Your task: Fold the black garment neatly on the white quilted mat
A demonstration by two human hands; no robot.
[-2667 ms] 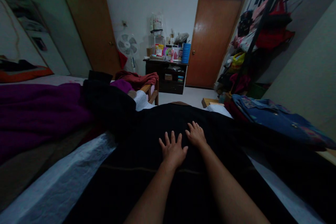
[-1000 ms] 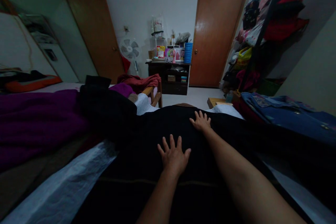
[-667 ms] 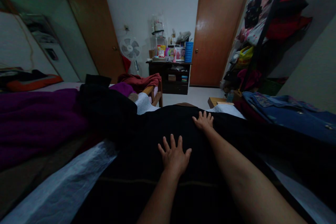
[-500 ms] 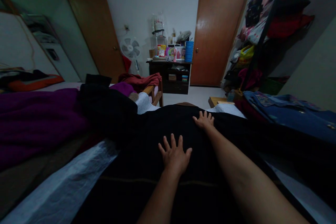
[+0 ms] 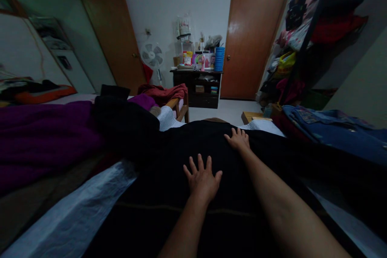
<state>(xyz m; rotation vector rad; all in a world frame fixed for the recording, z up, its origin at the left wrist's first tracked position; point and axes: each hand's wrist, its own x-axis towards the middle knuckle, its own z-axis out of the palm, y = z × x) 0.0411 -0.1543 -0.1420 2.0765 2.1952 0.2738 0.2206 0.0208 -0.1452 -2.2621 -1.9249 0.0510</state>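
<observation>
A black garment (image 5: 169,165) with long sleeves, probably a shirt or jacket, lies spread out in front of me, its collar end pointing away. My left hand (image 5: 202,180) rests flat on its middle, fingers spread. Farther up and to the right, my right hand (image 5: 238,140) lies on the cloth near the collar (image 5: 216,120), fingers stretched out. Neither hand holds anything. A thin pale line (image 5: 151,206) crosses the garment below my left hand. White quilted bedding (image 5: 87,205) shows beneath it on both sides.
A purple cloth (image 5: 48,141) lies at the left beside a bunched black cloth (image 5: 123,121). Folded denim (image 5: 335,129) sits at the right. Beyond the bed stand a fan (image 5: 152,55), a dark cabinet (image 5: 193,78) and a wooden door (image 5: 250,40). Bags (image 5: 338,20) hang at the upper right.
My right hand has shifted very slightly to the right and its fingers lie a little closer together. My left hand stays almost in place. The view has turned slightly.
</observation>
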